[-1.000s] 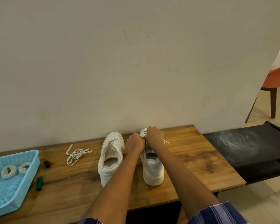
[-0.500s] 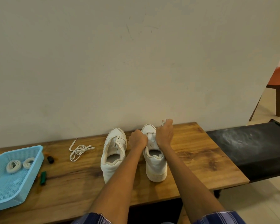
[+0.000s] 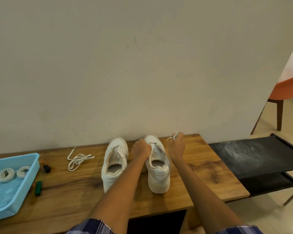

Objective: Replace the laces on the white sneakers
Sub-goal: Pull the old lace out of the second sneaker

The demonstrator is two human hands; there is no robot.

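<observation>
head view: two white sneakers stand side by side on the wooden tabletop, toes toward the wall, heels toward the person. the left sneaker has no lace in its eyelets and its tongue stands loose. the right sneaker is just beside it, a narrow gap between them.

the left hand sits at the left side of the right sneaker's eyelet area, fingers curled against the upper; whether it pinches a lace or only holds the shoe cannot be told. the right hand is raised to the right of that sneaker's toe, its fingers pinching a white lace whose end sticks out to the left of the fingertips. a short stretch of lace crosses the sneaker's front eyelets.

a loose lace lies in a tangle on the tabletop left of the left sneaker, apart from it. further left, a blue basket rests at the tabletop's edge, holding two coiled laces. beside the basket lie a small black object and a green one; what they are cannot be told.

to the right of the tabletop stands a black rack, dusty on top. an orange chair shows beyond the wall's corner. plaid sleeves show at the bottom edge.
</observation>
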